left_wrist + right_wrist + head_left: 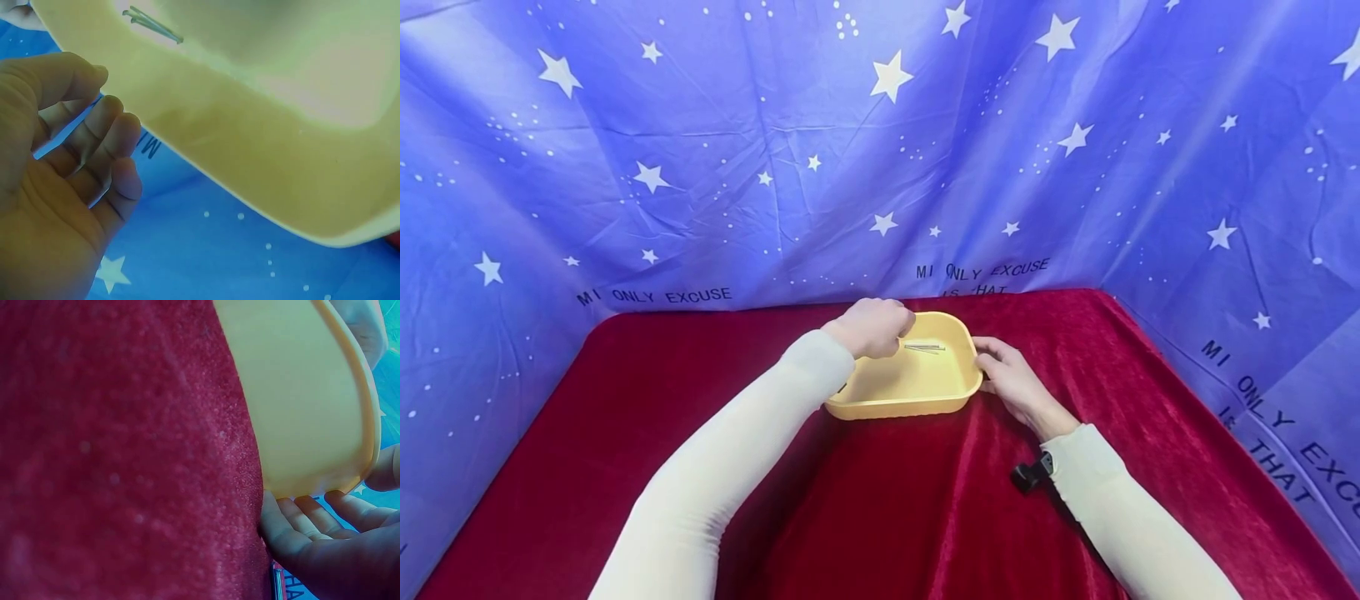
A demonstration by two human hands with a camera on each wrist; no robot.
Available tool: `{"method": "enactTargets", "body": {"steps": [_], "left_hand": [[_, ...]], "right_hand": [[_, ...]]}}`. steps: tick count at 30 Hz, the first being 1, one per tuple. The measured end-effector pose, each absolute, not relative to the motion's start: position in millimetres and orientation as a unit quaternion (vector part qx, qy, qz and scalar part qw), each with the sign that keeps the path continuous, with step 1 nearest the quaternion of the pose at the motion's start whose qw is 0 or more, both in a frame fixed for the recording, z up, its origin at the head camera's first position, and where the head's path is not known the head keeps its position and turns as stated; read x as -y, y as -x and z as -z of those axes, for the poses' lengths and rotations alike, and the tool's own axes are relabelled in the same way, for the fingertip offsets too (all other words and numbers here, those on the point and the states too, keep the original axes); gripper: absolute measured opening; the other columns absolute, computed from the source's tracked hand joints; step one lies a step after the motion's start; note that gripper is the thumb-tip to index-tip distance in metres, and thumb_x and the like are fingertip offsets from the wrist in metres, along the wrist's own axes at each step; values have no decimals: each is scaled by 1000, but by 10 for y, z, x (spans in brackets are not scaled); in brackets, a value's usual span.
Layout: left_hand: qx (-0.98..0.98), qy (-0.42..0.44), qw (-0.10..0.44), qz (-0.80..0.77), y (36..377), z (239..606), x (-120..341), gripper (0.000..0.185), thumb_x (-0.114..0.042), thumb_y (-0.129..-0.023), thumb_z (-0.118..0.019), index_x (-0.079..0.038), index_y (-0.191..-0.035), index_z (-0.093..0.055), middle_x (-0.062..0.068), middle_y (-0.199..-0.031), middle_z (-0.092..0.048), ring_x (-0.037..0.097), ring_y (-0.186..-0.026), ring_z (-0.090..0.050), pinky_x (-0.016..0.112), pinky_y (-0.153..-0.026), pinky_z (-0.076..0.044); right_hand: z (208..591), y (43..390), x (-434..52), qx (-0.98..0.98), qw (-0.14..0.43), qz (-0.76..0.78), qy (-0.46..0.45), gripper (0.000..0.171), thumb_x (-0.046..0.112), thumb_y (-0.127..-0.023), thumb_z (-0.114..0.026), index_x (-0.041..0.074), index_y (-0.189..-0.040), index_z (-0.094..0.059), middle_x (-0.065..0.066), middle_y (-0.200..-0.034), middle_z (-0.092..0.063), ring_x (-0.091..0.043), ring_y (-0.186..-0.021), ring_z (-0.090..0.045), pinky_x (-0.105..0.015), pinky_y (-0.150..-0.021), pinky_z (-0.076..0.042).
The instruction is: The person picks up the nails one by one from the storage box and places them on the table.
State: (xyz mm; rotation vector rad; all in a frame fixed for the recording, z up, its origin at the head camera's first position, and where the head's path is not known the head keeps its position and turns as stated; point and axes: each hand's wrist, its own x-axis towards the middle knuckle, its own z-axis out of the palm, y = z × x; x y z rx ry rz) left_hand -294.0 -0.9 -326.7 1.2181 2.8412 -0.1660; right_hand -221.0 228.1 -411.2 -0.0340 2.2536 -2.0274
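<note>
While both sleeved arms reach forward over the red cloth [887, 500], a small black clip [1028, 475] shows at the right wrist. Right hand [1015, 379] rests against the right side of the yellow tray [910, 392]; its fingers [319, 515] are loosely curled under the rim, with the thumb on the edge. Tray sits on the cloth, toward the table's far edge. Left hand [874, 327] hangs over the tray's far left corner, fingers [112, 134] curled in toward the palm, thumb above them; whether they pinch anything, cannot tell. Thin metal pins [925, 347] lie in the tray's far part, just right of that hand. Blue starred backdrop [880, 150] behind.
</note>
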Motion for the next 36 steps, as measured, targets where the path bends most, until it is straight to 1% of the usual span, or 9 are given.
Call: {"method": "enactTargets", "body": {"steps": [7,13,21,28,31,36], "left_hand": [[-913,-402,17,63,2986,3363,-125,14,-5,-80,-56,-19,-82,-55,-3,-86,-56,16,-81,-55,35,-71,-48],[-915,-398,15,68,3024,3412,-231,14,-6,-80,-58,-19,-84,-57,-3,-88,-57,17,-82,-57,35,-72,-49],[-915,-396,37,62,3086,3523,-335,15,-3,-82,-54,-18,-86,-57,-1,-89,-57,17,-82,-56,35,-70,-49],[-923,-378,39,61,3173,3600,-316,16,-3,-82,-53,-19,-83,-54,-1,-84,-56,16,-77,-54,34,-67,-47],[-921,-383,35,58,3192,3634,-314,17,-2,-82,-52,-18,-84,-55,-1,-83,-56,17,-75,-54,34,-66,-47],[-914,-402,15,55,3172,3723,-327,20,0,-86,-50,-17,-88,-60,-2,-82,-58,17,-75,-55,33,-69,-48]], "right_hand": [[4109,2207,-2286,-743,55,667,12,48,3,-93,-40,-9,-140,-35,-31,-132,-44,-31,-104,-56,-38,-83,-54],[4108,2220,-2291,-741,55,669,12,47,3,-94,-39,-8,-139,-36,-31,-132,-45,-30,-103,-56,-36,-81,-54],[4113,2218,-2279,-740,57,670,9,46,2,-93,-39,-6,-138,-38,-28,-132,-44,-30,-101,-57,-35,-80,-55],[4110,2222,-2259,-740,52,670,8,46,2,-92,-40,-7,-138,-39,-28,-131,-45,-29,-101,-57,-34,-78,-55],[4112,2218,-2261,-742,51,668,9,47,2,-92,-39,-8,-138,-38,-29,-131,-44,-28,-100,-57,-34,-78,-55],[4132,2227,-2269,-742,51,668,7,46,1,-92,-38,-8,-138,-39,-28,-130,-45,-27,-98,-58,-34,-78,-55]]}}
